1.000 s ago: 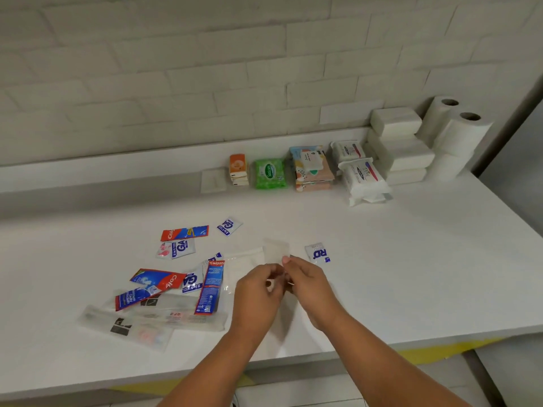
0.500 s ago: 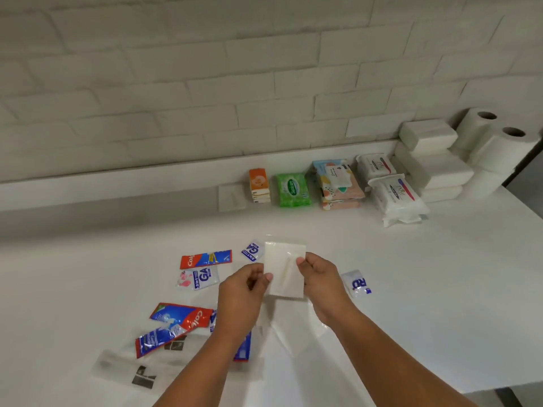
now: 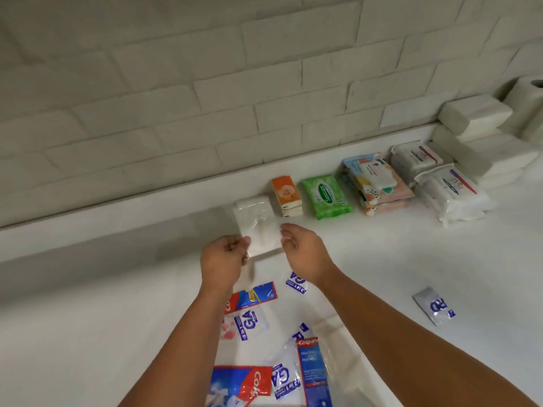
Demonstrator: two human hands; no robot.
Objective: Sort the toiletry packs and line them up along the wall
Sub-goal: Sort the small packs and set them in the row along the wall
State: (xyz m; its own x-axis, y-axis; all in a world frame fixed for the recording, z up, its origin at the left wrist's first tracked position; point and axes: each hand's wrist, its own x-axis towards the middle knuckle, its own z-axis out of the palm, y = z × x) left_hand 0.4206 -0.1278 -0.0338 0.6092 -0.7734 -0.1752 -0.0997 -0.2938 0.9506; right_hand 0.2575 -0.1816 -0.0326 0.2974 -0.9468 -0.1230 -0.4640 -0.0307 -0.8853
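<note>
Both hands grip one clear pack (image 3: 258, 227) above the worktop (image 3: 440, 259): left hand (image 3: 224, 261) pinching its near-left corner, right hand (image 3: 304, 251) its right edge; it is near the back edge, over a white pack just left of the orange pack (image 3: 286, 199)

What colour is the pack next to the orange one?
Green wipes pack, clearest in the head view.

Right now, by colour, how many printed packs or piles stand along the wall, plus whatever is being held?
Orange tissue pile: 1
Green Sanicare wipes pack: 1
Pastel patterned pile: 1
White Dove-labelled wipes packs: 2
Clear-wrapped white pack, held by left hand and right hand: 1
Total: 6
</note>
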